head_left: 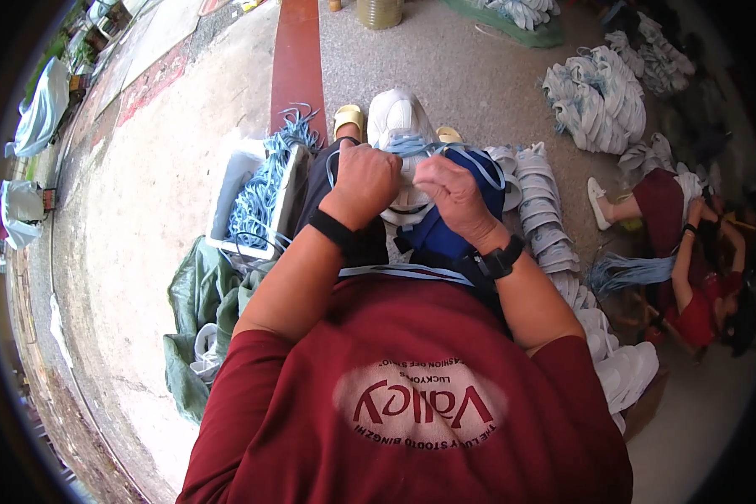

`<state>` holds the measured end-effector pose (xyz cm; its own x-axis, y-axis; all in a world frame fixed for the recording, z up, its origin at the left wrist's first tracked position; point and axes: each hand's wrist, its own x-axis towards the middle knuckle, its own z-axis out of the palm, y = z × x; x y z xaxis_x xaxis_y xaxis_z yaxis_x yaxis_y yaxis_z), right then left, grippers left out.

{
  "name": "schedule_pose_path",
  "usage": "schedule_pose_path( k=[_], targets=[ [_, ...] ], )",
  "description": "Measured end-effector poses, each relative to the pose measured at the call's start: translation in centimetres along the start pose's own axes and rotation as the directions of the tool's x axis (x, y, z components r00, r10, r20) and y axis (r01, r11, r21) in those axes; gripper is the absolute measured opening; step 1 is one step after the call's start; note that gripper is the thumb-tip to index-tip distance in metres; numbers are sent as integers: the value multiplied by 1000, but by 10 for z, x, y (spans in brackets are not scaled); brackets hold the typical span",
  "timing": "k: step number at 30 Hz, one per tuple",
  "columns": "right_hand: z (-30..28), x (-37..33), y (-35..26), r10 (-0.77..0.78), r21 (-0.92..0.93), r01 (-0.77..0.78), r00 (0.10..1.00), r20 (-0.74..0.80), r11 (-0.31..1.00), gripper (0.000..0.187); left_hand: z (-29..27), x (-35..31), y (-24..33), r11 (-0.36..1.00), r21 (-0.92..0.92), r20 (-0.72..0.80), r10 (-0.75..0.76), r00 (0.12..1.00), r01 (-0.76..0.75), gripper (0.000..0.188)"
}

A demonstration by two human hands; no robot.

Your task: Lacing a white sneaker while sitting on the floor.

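Grey outdoor paving (454, 67) lies beyond left grip (367, 178) and right grip (452, 195), both apparently pinching blue laces (408, 146).

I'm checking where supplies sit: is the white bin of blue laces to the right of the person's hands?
No, the white bin of blue laces stands left of the left hand and the right hand.

Bright left, dim curved right

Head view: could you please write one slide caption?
Bare hands, left and right, hold flat light-blue laces at a white round-toed shoe.
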<state>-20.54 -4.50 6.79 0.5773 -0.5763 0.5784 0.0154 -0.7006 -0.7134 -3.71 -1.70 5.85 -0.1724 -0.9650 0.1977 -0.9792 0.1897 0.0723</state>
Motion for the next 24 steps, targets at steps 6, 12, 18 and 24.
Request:
schedule_pose_path(
  k=[6,12,18,24],
  targets=[
    [-3,-17,12,392,310,-357,918,-57,881,6,4,4,-10,974,-89,-228,185,956,-210,8],
    [-4,-29,37,524,565,-405,850,-57,718,9,2,5,-4,995,-102,-44,7,999,-12,8],
    [-3,-37,44,569,657,-403,821,-48,637,9,3,9,-7,985,-172,60,24,998,-14,10],
    [-2,-39,46,569,698,-371,820,-63,613,9,17,6,-17,921,-343,-136,145,980,-184,4]
  ],
)
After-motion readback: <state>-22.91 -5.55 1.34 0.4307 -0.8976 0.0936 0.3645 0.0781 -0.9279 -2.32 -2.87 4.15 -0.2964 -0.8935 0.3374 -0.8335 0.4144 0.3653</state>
